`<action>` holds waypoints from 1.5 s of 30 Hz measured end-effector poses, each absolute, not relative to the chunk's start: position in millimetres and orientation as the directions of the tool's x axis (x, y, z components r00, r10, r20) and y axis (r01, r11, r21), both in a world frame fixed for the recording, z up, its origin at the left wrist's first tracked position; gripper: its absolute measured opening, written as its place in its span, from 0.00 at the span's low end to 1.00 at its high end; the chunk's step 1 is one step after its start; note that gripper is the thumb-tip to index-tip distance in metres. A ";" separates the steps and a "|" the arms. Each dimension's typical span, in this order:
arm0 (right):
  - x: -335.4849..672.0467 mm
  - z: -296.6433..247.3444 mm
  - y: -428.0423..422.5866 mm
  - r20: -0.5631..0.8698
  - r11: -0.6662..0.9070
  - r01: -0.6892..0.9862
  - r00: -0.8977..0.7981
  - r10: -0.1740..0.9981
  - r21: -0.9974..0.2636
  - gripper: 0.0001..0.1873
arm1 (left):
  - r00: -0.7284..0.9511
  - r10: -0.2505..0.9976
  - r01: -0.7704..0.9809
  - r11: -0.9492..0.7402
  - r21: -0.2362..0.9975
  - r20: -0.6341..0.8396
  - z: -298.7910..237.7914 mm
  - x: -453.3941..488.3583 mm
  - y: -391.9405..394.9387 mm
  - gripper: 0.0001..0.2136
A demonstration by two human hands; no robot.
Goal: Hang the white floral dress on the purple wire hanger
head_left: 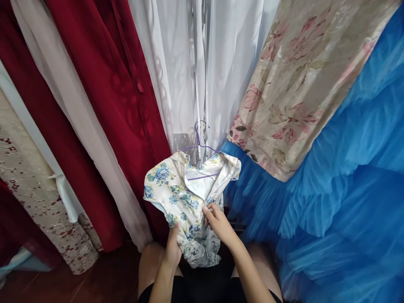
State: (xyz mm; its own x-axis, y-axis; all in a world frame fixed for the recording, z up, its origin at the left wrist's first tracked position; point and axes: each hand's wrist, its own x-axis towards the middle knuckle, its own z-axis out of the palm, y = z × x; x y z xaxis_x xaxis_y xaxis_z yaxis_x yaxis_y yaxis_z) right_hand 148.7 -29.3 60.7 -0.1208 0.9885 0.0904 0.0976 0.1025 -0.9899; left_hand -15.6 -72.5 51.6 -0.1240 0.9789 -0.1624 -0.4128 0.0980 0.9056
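Observation:
A small white top with blue and yellow flowers (176,189) hangs on a purple wire hanger (199,141) in front of me. My left hand (173,248) grips the top's lower left part, fingers closed on the fabric. My right hand (217,223) pinches the front placket near the middle of the top. My knees show below the garment.
Hanging clothes surround me: dark red dresses (104,97) at left, a beige speckled one (38,198) at far left, white sheer fabric (202,63) behind, a pink floral dress (299,84) and a blue tulle skirt (341,202) at right. Wooden floor (104,277) lies below left.

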 end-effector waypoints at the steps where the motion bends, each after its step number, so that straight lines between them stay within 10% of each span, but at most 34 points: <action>1: 143.9 60.6 -23.9 0.116 0.129 0.102 -0.126 0.985 -0.986 0.19 | -0.147 0.980 -0.421 0.060 0.905 -0.133 48.4 -14.5 -71.0 0.25; 21: 149.9 75.1 -60.7 0.063 0.081 0.087 -0.185 0.981 -0.993 0.17 | -0.260 0.950 -0.434 0.044 0.900 -0.171 50.3 -10.4 -65.5 0.24; 27: 161.7 73.6 -76.6 0.031 0.063 0.155 -0.201 0.979 -0.986 0.16 | -0.714 0.623 0.127 -0.335 0.934 0.321 45.1 -8.7 -62.3 0.25; 31: 152.9 75.2 -78.7 0.090 0.110 0.124 -0.155 0.984 -0.986 0.13 | -0.450 0.671 0.373 -0.459 0.807 0.590 31.9 19.5 -76.0 0.13; 36: 146.6 73.4 -78.2 0.140 0.154 0.111 -0.125 0.982 -0.982 0.10 | -0.264 0.869 0.165 -0.386 0.908 0.418 23.8 36.2 -80.2 0.14; 45: 151.4 137.7 -23.1 0.172 0.167 -0.191 -0.013 0.985 -0.967 0.09 | 0.004 0.889 0.310 -0.437 0.845 0.458 40.4 26.9 -66.3 0.07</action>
